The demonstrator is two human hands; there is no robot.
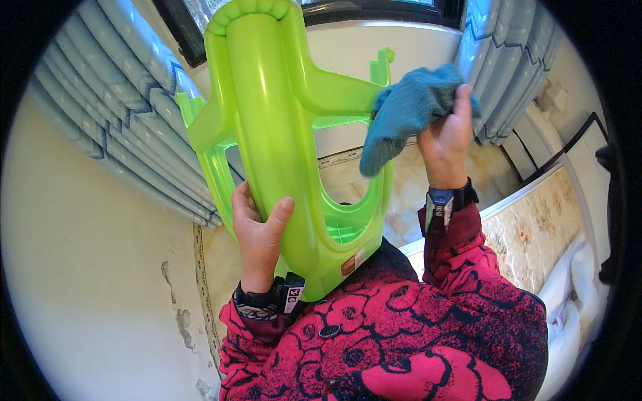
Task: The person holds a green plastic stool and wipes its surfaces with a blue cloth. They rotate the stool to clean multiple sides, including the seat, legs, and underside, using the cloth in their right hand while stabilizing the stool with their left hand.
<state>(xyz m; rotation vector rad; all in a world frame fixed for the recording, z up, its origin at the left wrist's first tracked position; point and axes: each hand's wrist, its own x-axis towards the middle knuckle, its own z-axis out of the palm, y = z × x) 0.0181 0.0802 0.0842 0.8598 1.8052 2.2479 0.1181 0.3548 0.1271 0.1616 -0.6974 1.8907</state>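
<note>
A bright green plastic frame [271, 125], with a long rounded middle, oval openings and side arms, stands tilted before my body. Its lower end rests near my lap. My left hand [258, 228] grips the rounded middle part from the left, thumb on top. In my right hand [449, 138] is a bunched teal cloth [414, 113], held at the frame's right arm; whether the cloth presses on the plastic I cannot tell. A small label sits on the frame's lower right edge.
Blue curtains [130, 115] hang at the left, with more curtain [511, 65] at the right. A dark-framed window [371, 12] is ahead. At the right lies a floral mattress [531, 215] with white bedding [567, 301]. A wall [100, 250] with peeling patches rises at the left.
</note>
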